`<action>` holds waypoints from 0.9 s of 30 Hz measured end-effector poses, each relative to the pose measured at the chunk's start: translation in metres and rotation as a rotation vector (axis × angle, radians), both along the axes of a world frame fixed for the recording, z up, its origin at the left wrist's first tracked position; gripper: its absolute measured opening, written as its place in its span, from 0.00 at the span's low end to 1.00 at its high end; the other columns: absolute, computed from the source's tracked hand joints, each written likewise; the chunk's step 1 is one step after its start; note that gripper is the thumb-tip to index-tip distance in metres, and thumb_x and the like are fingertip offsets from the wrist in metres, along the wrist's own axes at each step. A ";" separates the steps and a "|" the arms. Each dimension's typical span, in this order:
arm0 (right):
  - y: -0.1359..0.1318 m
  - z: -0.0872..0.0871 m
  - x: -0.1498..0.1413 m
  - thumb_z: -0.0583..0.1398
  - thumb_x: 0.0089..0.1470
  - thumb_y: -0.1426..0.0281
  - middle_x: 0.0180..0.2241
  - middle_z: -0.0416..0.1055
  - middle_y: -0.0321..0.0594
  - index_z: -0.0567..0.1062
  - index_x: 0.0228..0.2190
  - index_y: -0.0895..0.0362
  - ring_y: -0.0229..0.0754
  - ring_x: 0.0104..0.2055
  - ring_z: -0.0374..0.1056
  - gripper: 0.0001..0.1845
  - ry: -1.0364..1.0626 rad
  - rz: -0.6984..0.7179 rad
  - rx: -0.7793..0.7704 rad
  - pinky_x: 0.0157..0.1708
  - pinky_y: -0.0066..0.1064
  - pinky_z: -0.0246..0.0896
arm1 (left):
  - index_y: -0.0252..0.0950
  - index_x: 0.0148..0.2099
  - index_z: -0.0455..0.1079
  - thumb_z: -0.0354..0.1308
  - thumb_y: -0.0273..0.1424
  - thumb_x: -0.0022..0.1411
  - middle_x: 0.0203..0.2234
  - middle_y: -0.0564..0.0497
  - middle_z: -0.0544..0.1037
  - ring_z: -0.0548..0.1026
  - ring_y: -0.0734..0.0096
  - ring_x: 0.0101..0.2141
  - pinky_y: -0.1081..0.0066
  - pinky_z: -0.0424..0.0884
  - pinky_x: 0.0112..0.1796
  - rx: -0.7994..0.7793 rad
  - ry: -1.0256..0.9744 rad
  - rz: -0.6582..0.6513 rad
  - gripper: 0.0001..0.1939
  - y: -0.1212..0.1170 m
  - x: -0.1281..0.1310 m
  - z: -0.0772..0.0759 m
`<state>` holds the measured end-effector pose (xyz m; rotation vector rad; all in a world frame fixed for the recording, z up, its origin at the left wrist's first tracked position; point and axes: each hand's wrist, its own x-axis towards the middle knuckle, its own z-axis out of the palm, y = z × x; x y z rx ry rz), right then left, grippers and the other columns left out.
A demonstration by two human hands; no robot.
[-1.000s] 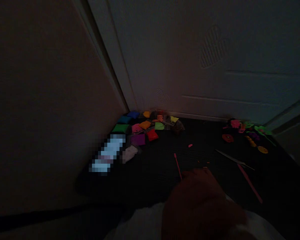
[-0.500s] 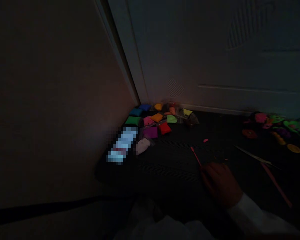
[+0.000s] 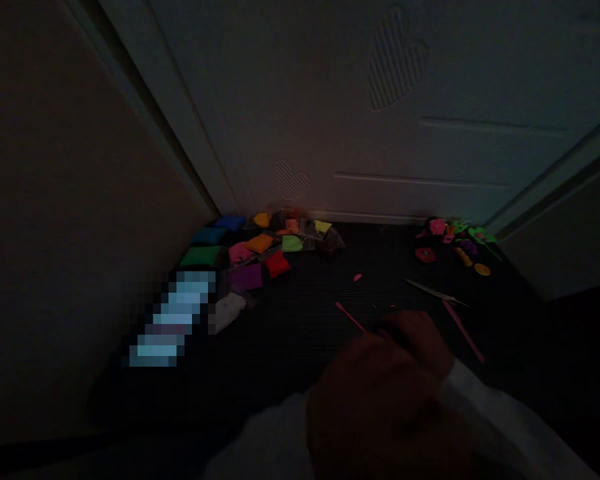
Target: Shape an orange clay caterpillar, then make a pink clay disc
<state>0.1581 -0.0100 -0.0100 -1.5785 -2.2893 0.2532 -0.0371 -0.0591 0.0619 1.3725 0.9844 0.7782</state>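
Left hand point(image 3: 380, 400) (head view): nearest, low in the frame, its back uppermost and fingers curled; a pale sleeve point(image 3: 263, 437) runs to its wrist.
Right hand point(image 3: 424, 340): just beyond the left one, partly covered by it, knuckles bent.
Grip: fingertips hidden; cannot tell how far either of the hands is open, or what it has hold of.
Pink stick point(image 3: 349, 316): over the dark tabletop point(image 3: 275, 367), just beyond the hands; its near end goes out of sight by the fingers, so cannot tell whether it is held.
Stick's axis: slantwise, the wider tip pointing away and left, the other end towards the hands.
Writing: screen point(image 3: 173, 320) at left blurred into blocks, unreadable; packets point(image 3: 246, 277) beyond it, many-coloured, too dark to read.
Relief: striped hearts point(image 3: 396, 60) on the upright panel point(image 3: 300, 93) behind.
Right side: metal blade point(image 3: 430, 289), pink strip point(image 3: 463, 330) running from it towards the person, yellow disc point(image 3: 483, 269) farther off.
Middle: pink bit point(image 3: 357, 277) beyond the stick, apart from it.
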 end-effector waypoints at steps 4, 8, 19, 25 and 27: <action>0.018 0.003 0.029 0.52 0.51 0.64 0.38 0.70 0.40 0.70 0.39 0.54 0.42 0.40 0.65 0.14 -0.030 -0.109 -0.032 0.39 0.35 0.57 | 0.38 0.43 0.70 0.50 0.32 0.55 0.37 0.44 0.72 0.65 0.57 0.41 0.55 0.54 0.46 0.555 0.441 0.092 0.14 0.078 -0.010 -0.012; 0.034 0.007 0.034 0.51 0.52 0.65 0.37 0.70 0.39 0.72 0.37 0.53 0.42 0.39 0.66 0.13 -0.100 -0.043 -0.093 0.38 0.34 0.58 | 0.34 0.43 0.68 0.45 0.30 0.57 0.37 0.44 0.72 0.67 0.61 0.39 0.61 0.61 0.41 0.701 0.873 0.030 0.15 0.123 -0.009 -0.030; 0.039 0.005 0.026 0.51 0.53 0.68 0.32 0.69 0.38 0.71 0.32 0.55 0.36 0.35 0.65 0.10 -0.021 0.093 -0.127 0.35 0.28 0.58 | 0.44 0.37 0.72 0.52 0.33 0.54 0.34 0.52 0.74 0.66 0.62 0.42 0.63 0.60 0.40 0.832 0.850 -0.399 0.09 0.139 0.035 -0.054; 0.028 0.002 0.023 0.50 0.54 0.68 0.34 0.69 0.39 0.72 0.34 0.54 0.39 0.38 0.63 0.11 -0.071 0.111 -0.128 0.39 0.32 0.55 | 0.38 0.32 0.72 0.49 0.30 0.56 0.30 0.48 0.74 0.66 0.61 0.40 0.57 0.57 0.42 0.803 0.750 -0.408 0.10 0.136 0.038 -0.068; 0.027 0.004 0.019 0.50 0.54 0.69 0.34 0.69 0.40 0.71 0.33 0.55 0.40 0.37 0.63 0.11 -0.135 0.117 -0.117 0.38 0.33 0.55 | 0.35 0.31 0.72 0.48 0.29 0.56 0.30 0.47 0.73 0.66 0.61 0.39 0.57 0.57 0.43 0.778 0.691 -0.379 0.10 0.135 0.039 -0.071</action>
